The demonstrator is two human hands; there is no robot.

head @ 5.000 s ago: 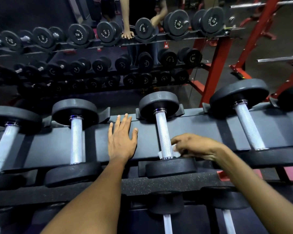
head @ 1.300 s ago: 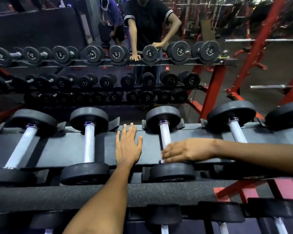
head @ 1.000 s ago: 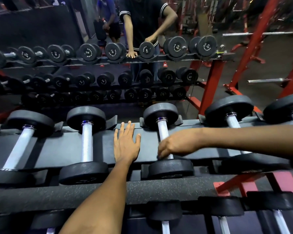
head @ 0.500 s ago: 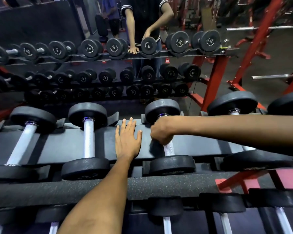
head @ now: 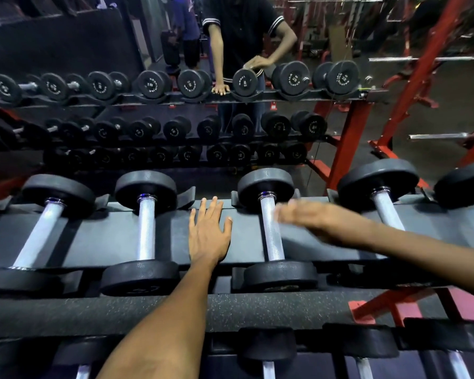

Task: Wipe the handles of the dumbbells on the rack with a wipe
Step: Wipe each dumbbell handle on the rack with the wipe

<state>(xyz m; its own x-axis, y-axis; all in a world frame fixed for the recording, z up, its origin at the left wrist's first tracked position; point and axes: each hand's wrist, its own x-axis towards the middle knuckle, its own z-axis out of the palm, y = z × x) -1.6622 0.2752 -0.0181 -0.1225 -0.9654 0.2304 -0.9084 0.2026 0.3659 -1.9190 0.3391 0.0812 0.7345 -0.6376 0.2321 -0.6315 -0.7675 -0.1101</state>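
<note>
A dim gym fills the frame, with a mirror [head: 175,132] across the upper half doubling the rows of dumbbells and red frames [head: 348,149] at upper right. The rack [head: 107,236] runs edge to edge through the middle, its dark shelf carrying dumbbells side by side with bare shelf between them. The left hand [head: 207,233] lies flat on that bare shelf at centre, fingers spread, holding nothing, between the second dumbbell [head: 146,231] and the third dumbbell [head: 270,231] and touching neither. The right hand [head: 307,218] comes in from the right edge, just right of the third handle near its upper end; it is blurred, so whether it touches the handle cannot be told, nor how its fingers are set. A pale smear at its fingertips may be the wipe, but that is unclear. The fourth dumbbell [head: 381,187] is partly hidden behind the right forearm, and a fifth is cut off at the right edge. A padded rail [head: 66,313] crosses below, and the lower tier's dumbbells are cut off by the bottom edge.
</note>
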